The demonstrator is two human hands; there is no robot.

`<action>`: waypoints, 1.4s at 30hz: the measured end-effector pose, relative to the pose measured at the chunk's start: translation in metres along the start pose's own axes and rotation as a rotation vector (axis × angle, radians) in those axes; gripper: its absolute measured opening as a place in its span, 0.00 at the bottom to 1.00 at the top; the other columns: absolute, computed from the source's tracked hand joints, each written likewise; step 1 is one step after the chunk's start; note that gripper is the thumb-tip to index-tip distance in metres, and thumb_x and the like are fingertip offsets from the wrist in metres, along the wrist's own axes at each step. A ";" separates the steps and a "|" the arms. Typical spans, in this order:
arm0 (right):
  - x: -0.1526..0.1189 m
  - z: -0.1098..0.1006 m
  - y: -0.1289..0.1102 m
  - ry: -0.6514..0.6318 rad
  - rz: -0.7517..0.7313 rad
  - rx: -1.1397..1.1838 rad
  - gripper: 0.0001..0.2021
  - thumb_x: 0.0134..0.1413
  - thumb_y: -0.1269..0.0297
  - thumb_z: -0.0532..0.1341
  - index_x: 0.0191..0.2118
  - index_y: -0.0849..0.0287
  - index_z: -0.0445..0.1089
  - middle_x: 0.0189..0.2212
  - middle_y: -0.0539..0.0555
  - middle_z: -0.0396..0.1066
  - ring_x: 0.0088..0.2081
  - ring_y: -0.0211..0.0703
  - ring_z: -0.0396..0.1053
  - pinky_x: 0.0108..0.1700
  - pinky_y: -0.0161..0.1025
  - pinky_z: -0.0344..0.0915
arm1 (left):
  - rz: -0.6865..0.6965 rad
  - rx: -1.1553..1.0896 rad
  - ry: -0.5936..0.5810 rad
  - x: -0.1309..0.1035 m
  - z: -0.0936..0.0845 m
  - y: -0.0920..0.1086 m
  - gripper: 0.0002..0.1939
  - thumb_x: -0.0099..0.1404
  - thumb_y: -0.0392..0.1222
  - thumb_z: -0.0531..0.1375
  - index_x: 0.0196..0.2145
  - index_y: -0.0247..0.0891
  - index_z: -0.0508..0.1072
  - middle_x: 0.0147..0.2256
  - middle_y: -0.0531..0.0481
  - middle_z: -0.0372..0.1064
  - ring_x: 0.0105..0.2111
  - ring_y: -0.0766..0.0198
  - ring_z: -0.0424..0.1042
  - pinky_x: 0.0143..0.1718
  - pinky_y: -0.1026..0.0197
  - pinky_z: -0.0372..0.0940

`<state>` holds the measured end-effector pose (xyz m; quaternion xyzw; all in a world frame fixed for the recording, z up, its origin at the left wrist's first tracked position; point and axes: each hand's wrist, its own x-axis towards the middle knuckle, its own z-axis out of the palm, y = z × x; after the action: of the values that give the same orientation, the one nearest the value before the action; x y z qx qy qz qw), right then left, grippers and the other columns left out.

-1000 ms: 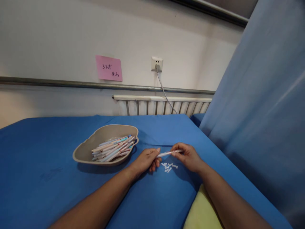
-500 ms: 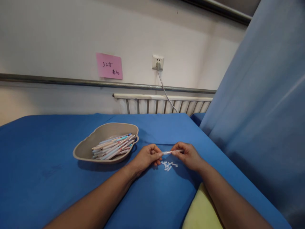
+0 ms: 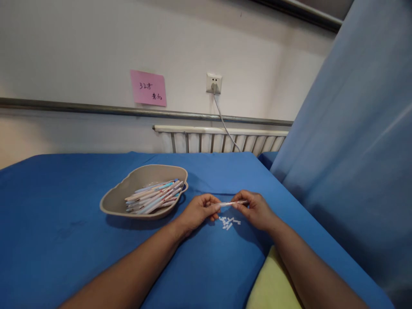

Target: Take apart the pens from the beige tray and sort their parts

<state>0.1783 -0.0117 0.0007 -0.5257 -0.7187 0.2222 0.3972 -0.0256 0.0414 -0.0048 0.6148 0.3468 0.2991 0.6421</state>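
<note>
A slim whitish pen (image 3: 227, 204) with reddish marks is held level between my two hands. My left hand (image 3: 202, 210) pinches its left end, and my right hand (image 3: 252, 208) has its fingers closed round the right end. Just below the pen, several small white pieces (image 3: 229, 222) lie in a loose pile on the blue sheet (image 3: 199, 266). To the left of my left hand stands a beige tray (image 3: 117, 201) with many similar pens (image 3: 154, 197) lying in it.
A yellow-green cloth (image 3: 273, 283) lies beneath my right forearm. Behind the bed are a white railing (image 3: 199, 130), a metal bar (image 3: 112, 109) and a cord (image 3: 224, 124) from a wall socket (image 3: 214, 83). A blue curtain (image 3: 357, 141) hangs at the right.
</note>
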 end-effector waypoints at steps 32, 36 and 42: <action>-0.002 0.003 0.005 -0.050 0.041 0.066 0.05 0.52 0.63 0.60 0.32 0.59 0.71 0.24 0.48 0.68 0.25 0.35 0.62 0.27 0.31 0.58 | 0.051 0.144 -0.044 -0.003 0.001 -0.003 0.12 0.58 0.48 0.59 0.31 0.37 0.62 0.18 0.60 0.58 0.18 0.71 0.58 0.20 0.68 0.53; -0.002 0.003 0.005 -0.045 0.032 0.087 0.05 0.52 0.64 0.60 0.32 0.59 0.70 0.24 0.48 0.69 0.26 0.35 0.64 0.28 0.31 0.60 | 0.039 0.132 -0.103 -0.004 0.001 0.002 0.16 0.59 0.51 0.58 0.37 0.36 0.64 0.19 0.59 0.59 0.18 0.70 0.59 0.21 0.67 0.53; -0.002 0.005 0.003 -0.063 0.020 0.107 0.05 0.52 0.63 0.60 0.32 0.58 0.70 0.26 0.49 0.70 0.27 0.36 0.65 0.30 0.32 0.61 | -0.003 0.219 -0.126 -0.002 0.000 0.005 0.18 0.58 0.53 0.59 0.34 0.33 0.69 0.18 0.59 0.55 0.18 0.72 0.54 0.19 0.67 0.48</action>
<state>0.1764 -0.0121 -0.0050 -0.5035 -0.7126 0.2808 0.3998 -0.0264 0.0398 0.0002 0.6982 0.3373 0.2191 0.5923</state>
